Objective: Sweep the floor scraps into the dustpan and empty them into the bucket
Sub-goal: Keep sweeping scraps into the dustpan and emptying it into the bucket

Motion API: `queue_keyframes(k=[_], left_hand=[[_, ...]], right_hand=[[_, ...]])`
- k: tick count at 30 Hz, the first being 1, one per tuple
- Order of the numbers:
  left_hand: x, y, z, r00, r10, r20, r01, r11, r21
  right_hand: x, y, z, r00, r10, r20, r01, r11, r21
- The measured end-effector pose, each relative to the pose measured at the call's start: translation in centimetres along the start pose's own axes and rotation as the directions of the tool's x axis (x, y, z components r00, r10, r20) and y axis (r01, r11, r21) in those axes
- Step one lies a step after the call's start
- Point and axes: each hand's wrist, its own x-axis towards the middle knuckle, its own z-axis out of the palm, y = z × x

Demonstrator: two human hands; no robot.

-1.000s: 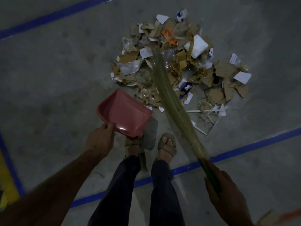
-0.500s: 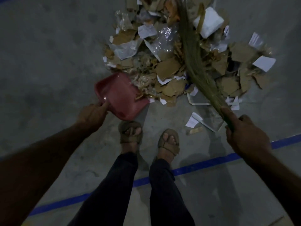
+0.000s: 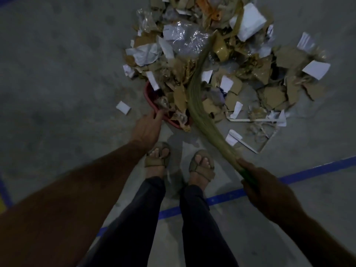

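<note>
A wide heap of scraps [image 3: 221,60], torn cardboard, white paper and clear plastic, covers the grey floor ahead of my feet. The red dustpan [image 3: 149,98] lies at the heap's near left edge, mostly buried under cardboard and plastic; only its rim shows. My left hand [image 3: 147,130] grips the dustpan at its near edge. My right hand [image 3: 269,191] grips the green handle of a straw broom [image 3: 196,97], whose bristles lie across the scraps beside the dustpan. No bucket is in view.
My two sandalled feet [image 3: 179,162] stand just behind the dustpan. A blue floor line [image 3: 308,171] runs diagonally behind my feet. A loose white paper piece [image 3: 123,107] lies left of the dustpan. Bare concrete extends to the left.
The broom has dragged scraps toward me into the dustpan, which is now nearly covered. My right hand has pulled back and down; the dustpan has pushed into the heap.
</note>
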Motion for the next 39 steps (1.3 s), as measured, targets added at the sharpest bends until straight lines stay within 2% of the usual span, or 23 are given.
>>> queue_keyframes(k=[4,8,14,17,21,23,32,36,39], left_hand=[[-4.7,2.0,-2.6,0.997,-0.070,0.026,0.073,0.986,-0.148],[-9.4,4.8,-7.4,0.996,-0.089,0.007,0.089,0.979,-0.184],[-16.7,8.6,-16.7,0.992,-0.106,-0.068,0.088,0.970,-0.225],[-20.7,10.7,-22.1,0.990,-0.084,-0.116,0.061,0.979,-0.192],[-26.3,12.5,-27.6,0.983,-0.033,-0.183,0.009,0.992,-0.127],[-28.8,13.0,-30.0,0.976,-0.020,-0.218,-0.002,0.995,-0.102],[-37.2,12.2,-34.5,0.932,0.057,-0.357,-0.087,0.994,-0.068],[-41.2,10.4,-35.9,0.898,0.139,-0.418,-0.187,0.979,-0.076],[-44.7,9.0,-37.0,0.886,0.168,-0.433,-0.215,0.975,-0.062]], right_hand=[[-6.7,-2.9,0.6,0.997,0.014,-0.071,-0.008,0.997,0.075],[-13.4,-6.2,0.1,0.991,0.019,-0.130,-0.010,0.997,0.074],[-23.0,-10.2,-2.7,0.970,0.120,-0.209,-0.107,0.992,0.071],[-28.8,-12.0,-5.2,0.935,0.082,-0.346,-0.054,0.994,0.090],[-35.9,-13.1,-7.8,0.948,0.129,-0.291,-0.101,0.989,0.109],[-39.2,-14.1,-8.6,0.943,0.099,-0.319,-0.080,0.994,0.073],[-49.8,-18.8,-4.6,0.872,0.117,-0.475,-0.088,0.993,0.082],[-53.0,-23.1,-0.4,0.835,0.170,-0.523,-0.149,0.985,0.083],[-55.4,-26.6,2.4,0.780,0.175,-0.601,-0.194,0.980,0.034]])
